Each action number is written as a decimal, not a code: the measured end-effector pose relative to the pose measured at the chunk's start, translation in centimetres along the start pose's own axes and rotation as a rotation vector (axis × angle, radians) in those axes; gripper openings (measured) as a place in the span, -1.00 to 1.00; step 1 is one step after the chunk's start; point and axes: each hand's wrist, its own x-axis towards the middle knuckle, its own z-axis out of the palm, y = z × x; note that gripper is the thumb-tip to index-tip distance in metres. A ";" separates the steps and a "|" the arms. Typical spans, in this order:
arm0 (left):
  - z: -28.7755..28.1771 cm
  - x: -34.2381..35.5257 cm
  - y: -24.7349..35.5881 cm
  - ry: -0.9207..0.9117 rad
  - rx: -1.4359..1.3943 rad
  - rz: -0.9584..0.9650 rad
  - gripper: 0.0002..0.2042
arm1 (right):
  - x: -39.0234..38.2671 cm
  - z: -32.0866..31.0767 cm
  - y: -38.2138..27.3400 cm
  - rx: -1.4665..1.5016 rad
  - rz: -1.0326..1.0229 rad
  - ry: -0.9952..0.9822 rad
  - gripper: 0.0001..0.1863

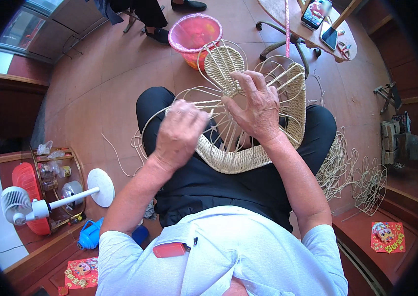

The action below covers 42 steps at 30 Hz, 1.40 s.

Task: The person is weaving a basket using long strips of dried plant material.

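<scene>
A partly woven wicker piece (295,103) of pale cord lies across my lap, with a curved woven band along its near and right sides. An oval woven section (219,63) stands at its far end, and bare spokes and wire loops spread between the parts. My right hand (257,106) grips the piece just below the oval, thumb and fingers bent round the spokes. At the left side my left hand (182,129) is closed and slightly blurred, with a pale cord end showing at its fingertips beside the spokes. Its palm side is hidden.
A pink-lined bin (194,34) stands beyond the weaving. Loose cord (337,158) is heaped on the floor at right. A white fan (61,200) is at left. Phones (328,35) and scissors (343,49) lie on a round table (275,10). Another person's legs (145,12) are at the top.
</scene>
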 end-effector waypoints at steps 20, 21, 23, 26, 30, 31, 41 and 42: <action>-0.5 -3.8 3.3 0.051 -0.476 -0.512 -0.75 | -0.1 -1.8 0.2 -0.033 -0.068 -0.244 -0.07; -0.2 -3.7 3.0 0.032 -0.412 -0.510 -0.77 | -0.2 -1.8 0.2 -0.033 -0.070 -0.245 -0.07; -0.1 -3.6 2.9 0.014 -0.347 -0.511 -0.79 | -0.2 -1.7 0.3 -0.041 -0.060 -0.223 -0.06; 0.1 -3.3 3.3 -0.063 -0.172 -0.353 -0.82 | -0.3 -1.5 0.4 -0.035 -0.052 -0.226 0.00; 0.3 -3.0 3.7 -0.096 -0.105 -0.301 -0.85 | -0.2 -1.5 0.5 -0.030 -0.052 -0.211 -0.02; 0.5 -3.0 3.6 -0.128 -0.106 -0.306 -0.84 | -0.2 -1.5 0.6 -0.023 -0.059 -0.208 -0.06; 0.4 -2.7 4.4 0.075 -0.105 -0.146 -0.89 | -0.6 -1.8 1.6 0.061 -0.097 -0.201 -0.27; 0.2 -2.3 5.2 0.048 -0.148 -0.163 -0.92 | -0.6 -1.9 1.7 0.057 -0.097 -0.201 -0.27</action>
